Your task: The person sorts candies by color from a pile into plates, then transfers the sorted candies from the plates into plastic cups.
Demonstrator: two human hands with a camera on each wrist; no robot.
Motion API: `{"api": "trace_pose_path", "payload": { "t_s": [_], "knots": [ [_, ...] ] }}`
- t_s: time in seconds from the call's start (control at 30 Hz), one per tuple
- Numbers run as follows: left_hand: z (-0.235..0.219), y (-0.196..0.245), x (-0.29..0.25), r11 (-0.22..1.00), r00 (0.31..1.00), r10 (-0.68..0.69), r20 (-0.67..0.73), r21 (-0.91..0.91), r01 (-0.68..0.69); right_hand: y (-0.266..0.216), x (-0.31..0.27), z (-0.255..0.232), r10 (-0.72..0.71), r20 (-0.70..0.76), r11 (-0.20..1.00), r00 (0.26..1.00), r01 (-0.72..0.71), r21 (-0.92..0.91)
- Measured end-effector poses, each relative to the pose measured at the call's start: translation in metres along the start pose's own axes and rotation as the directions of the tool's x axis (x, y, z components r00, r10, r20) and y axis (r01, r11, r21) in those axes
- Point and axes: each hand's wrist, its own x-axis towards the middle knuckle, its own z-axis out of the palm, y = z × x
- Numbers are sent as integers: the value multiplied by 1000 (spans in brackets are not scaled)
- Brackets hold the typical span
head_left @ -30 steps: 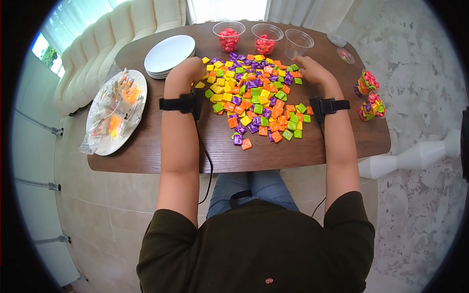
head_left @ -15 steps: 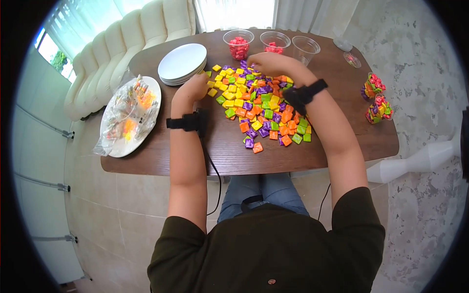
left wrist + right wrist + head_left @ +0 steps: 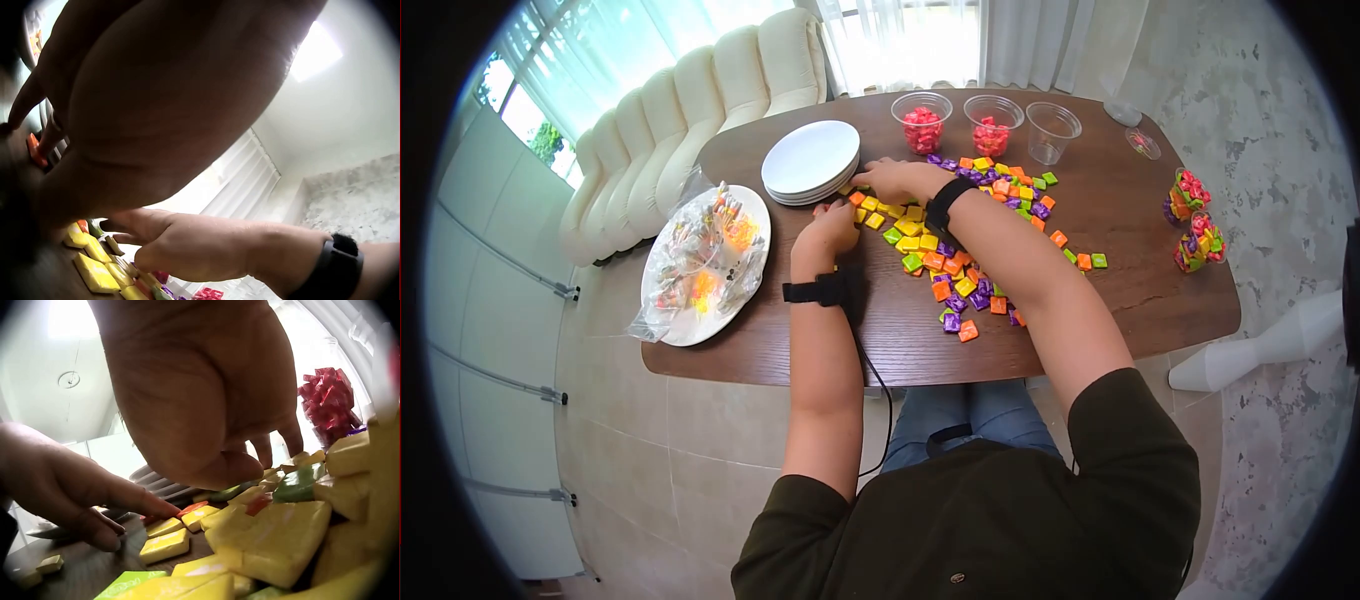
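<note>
Square wrapped candies in yellow, orange, green and purple lie spread over the brown table. My left hand is at the pile's left edge, beside a stack of white plates. In the right wrist view its extended index finger reaches an orange candy. My right hand crosses over the pile to the far side of the left one, close to the plates. Its fingers point down among yellow candies, and no candy shows in its grasp.
Two clear cups hold red candies; a third clear cup stands alongside. Filled cups of mixed candies are at the right edge. An oval plate bearing a plastic bag lies at the left.
The right hand has swept leftward from the pile's right side to beside the left hand. My left hand stays near the plates. The head view has shifted, moving the table rightward and down.
</note>
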Motion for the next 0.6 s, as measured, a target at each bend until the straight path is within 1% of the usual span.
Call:
{"api": "trace_pose_path", "payload": {
  "t_s": [0.03,0.07,0.1,0.13,0.17,0.2,0.23,0.27,0.3,0.33,0.37,0.4,0.47,0.5,0.53,0.6],
  "knots": [
    [-15,3,-4,986,996,80,44,-153,-72,6,7,1,-92,-21,996,996,92,7],
    [-28,8,-9,942,984,165,73,-306,-136,15,14,-1,-121,66,985,990,112,132],
    [-32,13,-13,939,997,68,25,-339,-56,17,13,-7,-112,113,980,987,91,178],
    [-30,7,-9,911,996,76,38,-409,-54,15,4,-20,-102,158,972,982,64,225],
    [-27,4,-8,938,999,30,-26,-345,-37,-8,-22,-45,-6,165,984,986,-24,179],
    [-27,3,-6,960,995,-10,-96,-279,-17,-8,-21,-41,-9,118,988,993,-9,151],
    [-17,-3,-1,972,983,-129,-128,-212,99,-2,-15,-32,-13,67,993,998,4,122],
    [-7,-8,5,977,983,-128,-131,-189,102,2,-9,-24,-19,11,996,1000,18,88],
    [-1,-12,8,981,982,-129,-136,-164,106,8,2,-9,13,20,988,1000,-16,157],
    [-5,-9,4,984,981,-132,-141,-139,112,5,2,-6,-24,20,997,1000,22,76],
    [-8,-7,1,988,992,-52,-112,-152,35,4,0,-1,-29,-12,998,999,30,60],
    [-11,-4,2,985,995,-43,-92,-172,27,2,-4,2,-37,-42,998,998,39,43],
    [-12,4,2,976,999,-22,-47,-216,11,7,-1,-1,-74,-22,995,997,75,72],
    [-24,15,-8,969,999,-6,-35,-248,-3,8,-3,-3,-89,-8,992,996,89,90],
    [-25,16,-8,930,999,53,-12,-364,-53,11,-6,-6,-111,28,989,993,107,99],
    [-27,16,-6,802,984,176,13,-582,-136,15,-16,-21,-151,98,983,984,139,120]
  ]
}}
